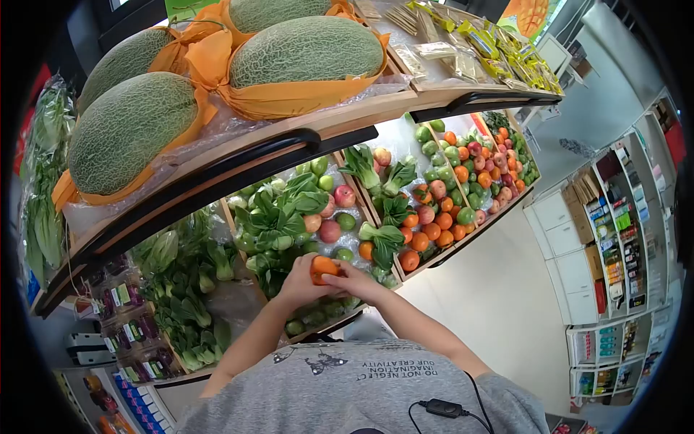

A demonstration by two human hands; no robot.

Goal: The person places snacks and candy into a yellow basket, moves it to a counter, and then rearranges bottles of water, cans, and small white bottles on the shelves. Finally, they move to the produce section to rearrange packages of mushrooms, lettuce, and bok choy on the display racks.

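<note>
Both of my hands meet around an orange [323, 269] above a wooden produce bin. My left hand [298, 283] wraps its left side, and my right hand [359, 282] grips it from the right with fingers bent. Just beyond my hands lie bok choy [278, 213], a red apple [330, 231] and green fruits [345, 221]. More bok choy [384, 242] leans in the compartment to the right, beside several loose oranges [431, 231].
Netted melons [307, 52] in orange wrap sit on an upper shelf with a black handle rail [260, 148]. Packaged goods [470, 43] lie at its right end. Leafy greens [188, 304] fill the left bin. Stocked shelves [622, 231] stand across the pale floor [484, 304].
</note>
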